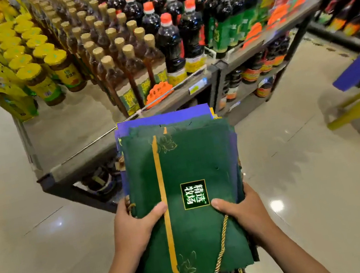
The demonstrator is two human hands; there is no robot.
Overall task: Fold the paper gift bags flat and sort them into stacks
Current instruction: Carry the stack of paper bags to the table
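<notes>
In the head view, a pile of flattened bags (pixel 183 174) is held in the lower middle of the frame, above the floor (pixel 298 164) and just in front of a low shelf (pixel 73 130). The left hand (pixel 134 227) grips the pile's left edge, with the thumb laid on top; the right hand (pixel 241 211) grips the right edge in the same way, thumb on top and fingers hidden below.

The pile is not squared: blue bags (pixel 164 118) stick out beyond the green bag (pixel 190 158) on top, so a slip is judged possible if the grip is loosened. A gold cord (pixel 221 248) hangs loose at the near edge and could be caught.

The green bag is matte paper with a yellow stripe (pixel 161 187), thin gold flower lines and a small square label (pixel 194 194). The cord is twisted. In the upper part of the frame, bottles (pixel 127 57) with glossy dark bodies are seen on the shelf.
</notes>
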